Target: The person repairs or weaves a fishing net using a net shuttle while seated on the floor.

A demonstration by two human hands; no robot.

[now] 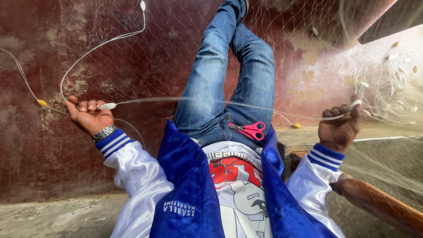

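A fine, almost transparent fishing net (pixel 167 66) of thin mesh drapes over everything beyond the fingers, across a rough, flaking dark red wall (pixel 53 145) and the person's blue denim jeans (pixel 220 79). More of it lies bunched in a pale heap (pixel 387 83) just past the right hand's fingertips, studded with small oval white floats.

Between the two hands a thin, pale head rope (pixel 220 102) of the net runs nearly straight and taut across the thighs. The left hand (pixel 90 115), palm up, has its fingers curled shut over this rope; a smooth, white, spindle-shaped float (pixel 107 106) sits on the rope right at its fingertips, and a small yellow float (pixel 42 102) lies further along, beyond the thumb side. The right hand (pixel 340 125) is a closed fist, fingers pressed together around the rope, with another white float (pixel 355 103) poking out at the top of the knuckles.

Below the rope, nearer the body than either set of fingers, pink plastic-handled scissors (pixel 250 130) rest flat on the lap. A metal-link wristwatch (pixel 104 133) hugs the left wrist, above a glossy satin sleeve cuff.
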